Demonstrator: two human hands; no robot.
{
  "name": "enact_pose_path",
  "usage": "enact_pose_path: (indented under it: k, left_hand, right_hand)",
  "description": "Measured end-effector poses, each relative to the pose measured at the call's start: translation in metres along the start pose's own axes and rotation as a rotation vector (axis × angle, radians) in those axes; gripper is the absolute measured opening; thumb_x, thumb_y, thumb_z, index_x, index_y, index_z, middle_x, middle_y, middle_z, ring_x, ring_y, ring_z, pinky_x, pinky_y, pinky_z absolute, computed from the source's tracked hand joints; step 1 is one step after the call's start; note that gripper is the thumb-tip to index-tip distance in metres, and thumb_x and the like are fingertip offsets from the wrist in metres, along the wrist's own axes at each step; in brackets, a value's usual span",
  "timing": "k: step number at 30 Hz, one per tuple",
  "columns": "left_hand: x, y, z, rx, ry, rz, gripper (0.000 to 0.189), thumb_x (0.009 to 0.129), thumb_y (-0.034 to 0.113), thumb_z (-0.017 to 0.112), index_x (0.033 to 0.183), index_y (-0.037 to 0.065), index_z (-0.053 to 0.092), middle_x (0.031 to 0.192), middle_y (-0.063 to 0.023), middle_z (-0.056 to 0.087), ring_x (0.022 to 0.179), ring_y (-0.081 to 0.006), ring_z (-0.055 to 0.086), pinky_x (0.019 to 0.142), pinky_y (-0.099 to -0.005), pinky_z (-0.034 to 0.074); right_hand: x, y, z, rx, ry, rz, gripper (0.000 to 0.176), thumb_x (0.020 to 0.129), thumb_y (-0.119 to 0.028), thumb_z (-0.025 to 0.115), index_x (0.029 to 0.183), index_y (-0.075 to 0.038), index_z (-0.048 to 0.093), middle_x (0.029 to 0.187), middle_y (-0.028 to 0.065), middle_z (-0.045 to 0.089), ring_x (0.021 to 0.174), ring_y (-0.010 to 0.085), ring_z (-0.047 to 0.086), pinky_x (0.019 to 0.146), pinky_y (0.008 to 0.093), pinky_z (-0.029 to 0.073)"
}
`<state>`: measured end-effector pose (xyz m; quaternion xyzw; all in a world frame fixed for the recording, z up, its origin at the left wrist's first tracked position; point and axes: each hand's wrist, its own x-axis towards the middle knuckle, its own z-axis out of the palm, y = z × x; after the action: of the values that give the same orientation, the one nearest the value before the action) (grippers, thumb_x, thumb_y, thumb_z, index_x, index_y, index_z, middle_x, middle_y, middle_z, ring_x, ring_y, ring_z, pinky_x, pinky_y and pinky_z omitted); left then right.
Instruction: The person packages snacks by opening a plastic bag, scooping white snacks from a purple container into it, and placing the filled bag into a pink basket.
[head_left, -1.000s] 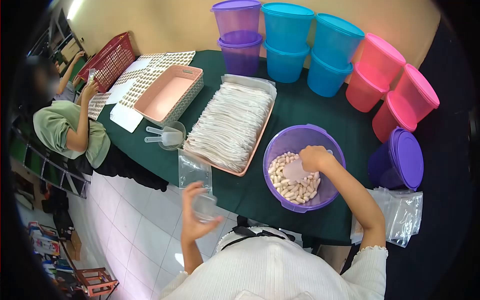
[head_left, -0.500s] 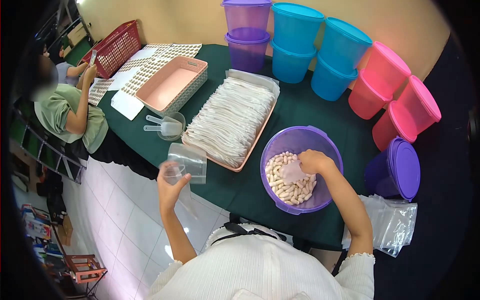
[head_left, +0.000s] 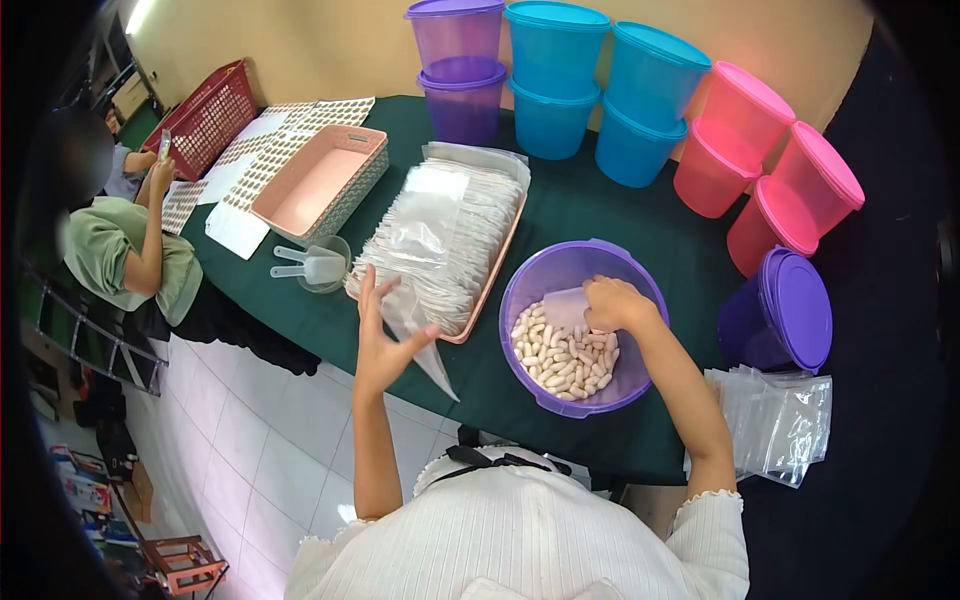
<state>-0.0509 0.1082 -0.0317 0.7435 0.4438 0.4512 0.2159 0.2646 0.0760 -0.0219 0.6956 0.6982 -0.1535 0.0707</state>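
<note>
My right hand point(head_left: 618, 305) is closed on a translucent scoop point(head_left: 566, 308) inside a purple tub point(head_left: 645, 285). The scoop dips into a heap of cream-coloured oblong pieces point(head_left: 565, 362). On the left, my left hand point(head_left: 385, 345) has its thumb and fingers spread around a clear plastic cone point(head_left: 425, 345), whose narrow end points down toward the table's front edge. Just beyond the fingers, a clear plastic bag point(head_left: 425, 215) overlaps the rows of white packets point(head_left: 470, 215) packed in a pink tray point(head_left: 490, 292).
Lidded tubs in purple point(head_left: 460, 45), blue point(head_left: 555, 120) and pink point(head_left: 715, 170) line the wall. A closed purple tub point(head_left: 765, 315) and clear bags point(head_left: 765, 425) lie right. Scoops point(head_left: 310, 266), an empty basket point(head_left: 320, 180) and another person point(head_left: 135, 260) are left.
My left hand has moved up and right to the packet tray, and the clear bag now overlaps the packets. My right hand and the scoop have shifted toward the tub's far side.
</note>
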Motion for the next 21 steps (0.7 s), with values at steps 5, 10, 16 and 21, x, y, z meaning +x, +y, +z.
enact_pose_path:
  k: [5, 10, 16, 21]
  left_hand:
    - [-0.027, 0.050, -0.014, -0.576, -0.287, -0.098, 0.084, 0.049, 0.023, 0.081, 0.118, 0.001, 0.038, 0.121, -0.0162, 0.044, 0.112, -0.0263, 0.043, 0.092, -0.0370, 0.033]
    - [-0.042, 0.073, 0.002, -0.687, -0.739, -0.043, 0.089, 0.048, 0.022, 0.081, 0.122, 0.002, 0.037, 0.118, -0.0147, 0.049, 0.107, -0.0245, 0.048, 0.090, -0.0337, 0.036]
    - [-0.041, 0.084, 0.020, -0.507, -0.765, 0.063, 0.093, 0.048, 0.025, 0.082, 0.125, 0.002, 0.035, 0.118, -0.0140, 0.049, 0.107, -0.0255, 0.049, 0.090, -0.0330, 0.036]
    - [-0.042, 0.066, 0.026, -0.602, -0.780, 0.029, 0.099, 0.048, 0.037, 0.080, 0.127, 0.002, 0.032, 0.120, -0.0138, 0.047, 0.109, -0.0248, 0.047, 0.092, -0.0337, 0.034]
  right_hand:
    - [-0.002, -0.017, 0.006, -0.142, 0.013, 0.152, 0.041, 0.066, -0.011, 0.056, 0.103, 0.005, 0.050, 0.107, 0.0221, 0.050, 0.094, 0.0307, 0.056, 0.080, 0.0392, 0.045]
    - [0.004, -0.015, 0.017, -0.253, 0.089, 0.143, 0.040, 0.067, -0.013, 0.058, 0.102, 0.004, 0.050, 0.102, 0.0208, 0.054, 0.090, 0.0284, 0.058, 0.075, 0.0376, 0.047]
    - [0.009, -0.023, 0.011, -0.018, -0.232, 0.056, 0.043, 0.067, -0.010, 0.055, 0.107, 0.003, 0.049, 0.103, 0.0206, 0.056, 0.088, 0.0300, 0.059, 0.072, 0.0353, 0.048]
    - [0.011, -0.019, 0.013, 0.112, -0.356, -0.185, 0.050, 0.064, -0.008, 0.049, 0.114, -0.007, 0.049, 0.100, 0.0148, 0.058, 0.091, 0.0286, 0.056, 0.076, 0.0365, 0.045]
